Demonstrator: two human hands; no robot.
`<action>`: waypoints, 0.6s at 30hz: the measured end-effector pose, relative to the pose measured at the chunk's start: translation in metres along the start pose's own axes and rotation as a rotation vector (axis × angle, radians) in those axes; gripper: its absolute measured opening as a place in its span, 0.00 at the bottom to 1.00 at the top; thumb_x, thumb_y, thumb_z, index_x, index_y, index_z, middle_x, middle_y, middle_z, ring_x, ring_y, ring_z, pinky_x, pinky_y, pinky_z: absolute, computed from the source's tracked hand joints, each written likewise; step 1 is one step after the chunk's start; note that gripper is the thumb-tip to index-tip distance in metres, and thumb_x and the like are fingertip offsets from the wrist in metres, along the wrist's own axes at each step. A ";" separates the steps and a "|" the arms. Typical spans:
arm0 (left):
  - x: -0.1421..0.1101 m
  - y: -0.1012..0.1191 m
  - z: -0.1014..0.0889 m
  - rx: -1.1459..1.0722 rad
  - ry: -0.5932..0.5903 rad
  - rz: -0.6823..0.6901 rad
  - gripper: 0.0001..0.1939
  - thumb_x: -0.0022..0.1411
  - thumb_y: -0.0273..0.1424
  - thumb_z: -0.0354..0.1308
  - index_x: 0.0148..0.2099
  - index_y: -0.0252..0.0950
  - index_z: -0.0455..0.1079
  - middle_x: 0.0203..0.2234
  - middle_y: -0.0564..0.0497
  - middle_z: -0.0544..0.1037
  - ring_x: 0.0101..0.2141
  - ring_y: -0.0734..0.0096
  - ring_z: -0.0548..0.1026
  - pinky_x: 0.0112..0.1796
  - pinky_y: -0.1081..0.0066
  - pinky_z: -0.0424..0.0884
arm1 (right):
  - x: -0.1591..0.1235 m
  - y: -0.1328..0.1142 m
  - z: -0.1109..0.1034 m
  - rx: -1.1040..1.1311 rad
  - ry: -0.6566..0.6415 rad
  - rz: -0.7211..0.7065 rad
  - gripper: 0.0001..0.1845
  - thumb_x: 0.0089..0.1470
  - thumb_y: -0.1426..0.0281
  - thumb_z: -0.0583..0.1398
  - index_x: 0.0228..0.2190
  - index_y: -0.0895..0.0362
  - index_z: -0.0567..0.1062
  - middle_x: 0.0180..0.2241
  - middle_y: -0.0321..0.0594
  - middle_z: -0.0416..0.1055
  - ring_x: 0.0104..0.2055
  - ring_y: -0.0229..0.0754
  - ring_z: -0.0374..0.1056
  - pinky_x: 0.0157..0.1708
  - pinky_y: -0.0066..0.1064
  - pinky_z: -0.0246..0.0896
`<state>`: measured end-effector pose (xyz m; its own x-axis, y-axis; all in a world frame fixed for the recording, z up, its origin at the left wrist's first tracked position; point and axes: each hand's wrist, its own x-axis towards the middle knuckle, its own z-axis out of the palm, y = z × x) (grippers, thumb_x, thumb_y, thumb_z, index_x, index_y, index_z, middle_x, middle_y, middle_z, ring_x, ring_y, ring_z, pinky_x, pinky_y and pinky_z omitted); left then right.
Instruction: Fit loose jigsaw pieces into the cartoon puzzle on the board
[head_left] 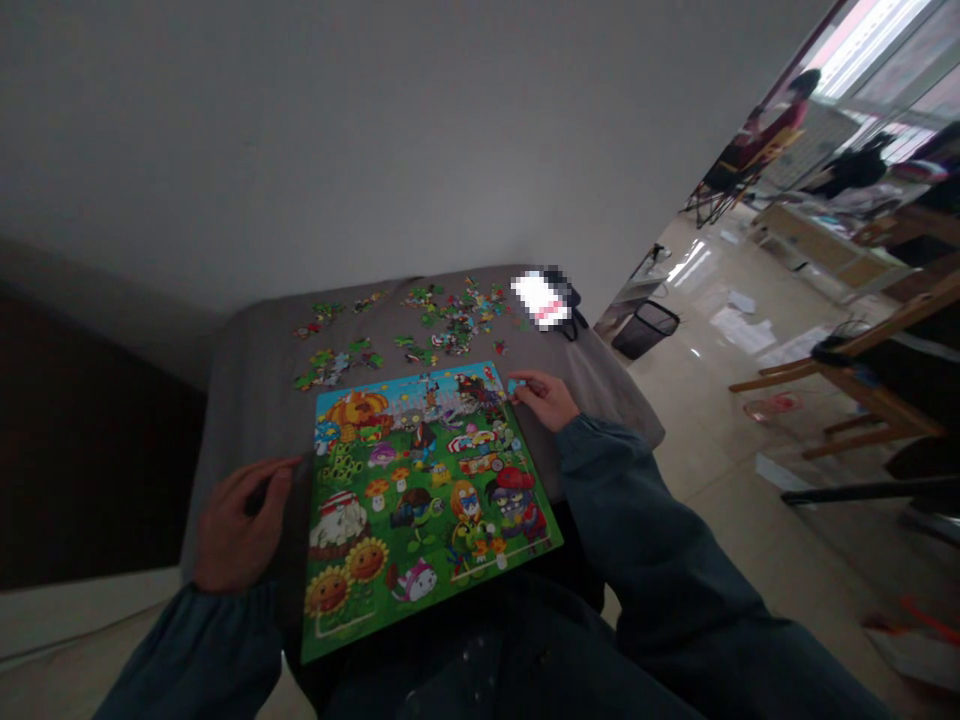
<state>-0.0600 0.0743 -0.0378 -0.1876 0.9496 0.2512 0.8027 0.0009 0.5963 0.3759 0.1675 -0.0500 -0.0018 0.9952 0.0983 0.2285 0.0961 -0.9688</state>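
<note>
In the head view, a table covered in plain grey cloth (pixel 251 370) stands against a pale wall (pixel 390 150). At its near edge lies a flat, rectangular jigsaw board (pixel 405 500) printed with bright cartoon plants and zombies on green ground under a blue strip of sky; it sits slightly turned. The right hand (pixel 551 402), in a loose dark blue-green sleeve, pinches a small light-blue jigsaw piece (pixel 514 387) between thumb and fingers, just beside the board's far right corner. The left hand (pixel 240 522) is open and loosely curled off the board's left side, its fingertips near that edge. Mostly green, multicoloured loose puzzle pieces (pixel 459 318) lie scattered in clusters toward the table's far edge. At the table's far right corner is a bright white, pixelated rectangular object (pixel 540 298). Beyond the right edge, a black mesh bin (pixel 641 332) stands on the shiny tiled floor (pixel 705 400).
</note>
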 end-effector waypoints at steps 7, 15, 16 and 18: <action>0.000 0.002 0.000 -0.016 -0.003 -0.010 0.21 0.61 0.47 0.50 0.42 0.40 0.77 0.42 0.47 0.80 0.46 0.56 0.75 0.51 0.56 0.69 | 0.020 -0.006 -0.003 0.045 0.057 -0.011 0.21 0.40 0.54 0.69 0.30 0.56 0.74 0.27 0.38 0.74 0.29 0.41 0.71 0.34 0.36 0.71; 0.000 -0.002 0.000 -0.027 -0.001 -0.004 0.22 0.62 0.47 0.50 0.43 0.38 0.77 0.42 0.46 0.79 0.45 0.58 0.76 0.51 0.59 0.69 | 0.053 -0.037 0.038 0.008 -0.181 -0.087 0.21 0.48 0.62 0.66 0.44 0.55 0.77 0.30 0.35 0.75 0.31 0.40 0.75 0.38 0.35 0.73; 0.000 -0.002 0.000 -0.030 0.002 -0.007 0.22 0.62 0.47 0.51 0.43 0.38 0.77 0.42 0.45 0.79 0.46 0.58 0.75 0.52 0.60 0.69 | 0.057 -0.040 0.046 -0.019 -0.229 -0.097 0.18 0.50 0.64 0.64 0.44 0.56 0.78 0.30 0.35 0.76 0.31 0.40 0.75 0.38 0.35 0.72; 0.000 -0.002 0.000 -0.030 0.002 -0.010 0.22 0.62 0.47 0.51 0.43 0.37 0.78 0.42 0.45 0.79 0.46 0.57 0.75 0.52 0.59 0.69 | 0.063 -0.043 0.061 -0.068 -0.291 -0.113 0.13 0.51 0.67 0.64 0.40 0.56 0.80 0.29 0.36 0.77 0.31 0.40 0.75 0.37 0.34 0.71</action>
<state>-0.0612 0.0742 -0.0390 -0.1972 0.9488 0.2467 0.7834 0.0013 0.6215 0.3060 0.2276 -0.0157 -0.3071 0.9433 0.1260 0.2757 0.2149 -0.9369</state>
